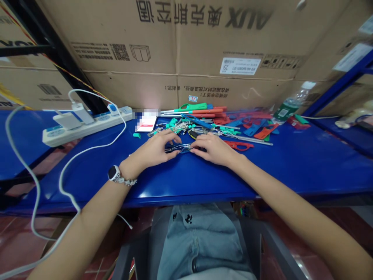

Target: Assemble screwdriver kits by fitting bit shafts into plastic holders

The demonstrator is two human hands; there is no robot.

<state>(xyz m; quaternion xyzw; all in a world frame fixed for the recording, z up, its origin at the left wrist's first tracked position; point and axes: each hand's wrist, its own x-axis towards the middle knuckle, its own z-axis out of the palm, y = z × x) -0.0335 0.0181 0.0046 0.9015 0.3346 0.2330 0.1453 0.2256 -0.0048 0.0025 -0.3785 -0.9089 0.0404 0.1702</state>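
Observation:
A small bundle of thin white and blue wires [183,147] lies low over the blue tabletop between my two hands. My right hand [214,148] pinches the bundle's right end between thumb and fingertips. Around its left end curves my left hand [159,148], thumb and fingers apart with the wires passing through the gap. Just behind my hands is a heap of metal and green small parts [181,126], with a black and yellow piece [192,134] near my right fingers. A red lighter-shaped handle [239,145] rests right of my right hand.
Long-necked lighters with orange handles [205,112] and loose red and blue casings [256,126] lie at the back. A bottle [290,105] stands right. Left are a phone [147,121], a power strip [87,126] and a white cable [62,182]. Cardboard boxes [175,46] rise behind.

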